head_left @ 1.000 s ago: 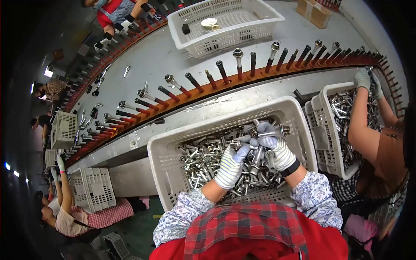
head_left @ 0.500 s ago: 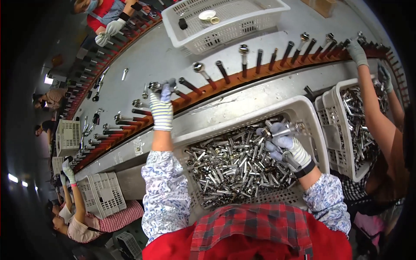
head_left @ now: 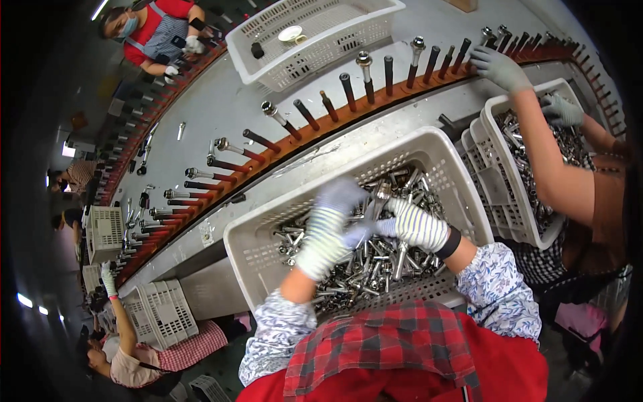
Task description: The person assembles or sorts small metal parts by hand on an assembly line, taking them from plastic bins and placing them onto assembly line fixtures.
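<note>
Both my hands meet over a grey basket point(head_left: 264, 251) heaped with small chrome tube-shaped parts point(head_left: 365, 285). My left hand point(head_left: 328, 228), in a striped glove, is smeared by motion and its fingers are hard to read. In a matching glove, my right hand point(head_left: 420, 226) is closed, with a chrome tube-shaped part point(head_left: 382, 190) at its fingertips, close to the left fingers. Whether the left fingers touch that part is unclear. Beyond the basket curves a brown-orange strip point(head_left: 315, 137) of upright black-and-red pegs, several with chrome parts on them.
A co-worker's gloved hand point(head_left: 499, 67) reaches to the pegs at right, above another basket of chrome parts point(head_left: 472, 157). A pale basket point(head_left: 308, 63) stands on the metal table beyond the strip. Other people work at far left, near stacked crates point(head_left: 161, 311).
My left hand has come away from the pegs, back and right to the basket. My right hand has moved left toward it. The pegs and baskets have shifted left in view.
</note>
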The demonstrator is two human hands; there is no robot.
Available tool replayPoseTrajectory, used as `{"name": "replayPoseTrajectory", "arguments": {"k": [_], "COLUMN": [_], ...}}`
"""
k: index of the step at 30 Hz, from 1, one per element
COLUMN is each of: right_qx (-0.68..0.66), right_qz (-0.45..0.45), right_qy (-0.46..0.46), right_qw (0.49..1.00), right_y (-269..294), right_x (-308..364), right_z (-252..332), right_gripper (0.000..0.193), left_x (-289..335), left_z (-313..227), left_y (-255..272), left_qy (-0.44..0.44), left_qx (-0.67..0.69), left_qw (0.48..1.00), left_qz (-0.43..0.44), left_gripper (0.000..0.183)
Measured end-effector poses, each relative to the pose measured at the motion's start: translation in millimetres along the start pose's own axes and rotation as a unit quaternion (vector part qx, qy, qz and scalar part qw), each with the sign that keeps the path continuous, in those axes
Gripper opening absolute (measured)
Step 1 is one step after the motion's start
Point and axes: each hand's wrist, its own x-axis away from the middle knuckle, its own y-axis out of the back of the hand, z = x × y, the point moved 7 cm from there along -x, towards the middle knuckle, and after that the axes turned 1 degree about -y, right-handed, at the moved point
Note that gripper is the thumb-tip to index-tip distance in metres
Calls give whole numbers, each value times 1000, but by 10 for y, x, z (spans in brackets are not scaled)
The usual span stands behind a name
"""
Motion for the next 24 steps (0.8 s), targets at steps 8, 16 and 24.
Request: {"name": "replayPoseTrajectory", "arguments": {"k": [8, 16, 24], "right_qx": [159, 61, 116], "right_qz": [2, -25, -46], "right_qy": [-18, -104, -27], "right_qw": [987, 992, 992], "right_y": [63, 147, 147], "right_x": [26, -80, -119], "right_z": [-50, 17, -100], "right_gripper": [26, 34, 29], "left_x": [-180, -145, -9], "left_z": [160, 551, 2157], "left_y": [-363, 8, 1412], "left_qy": [227, 297, 155], "left_qx": [384, 240, 255], "left_qw": [889, 923, 870], "left_qz": [100, -44, -392], "left_gripper": [50, 32, 37]}}
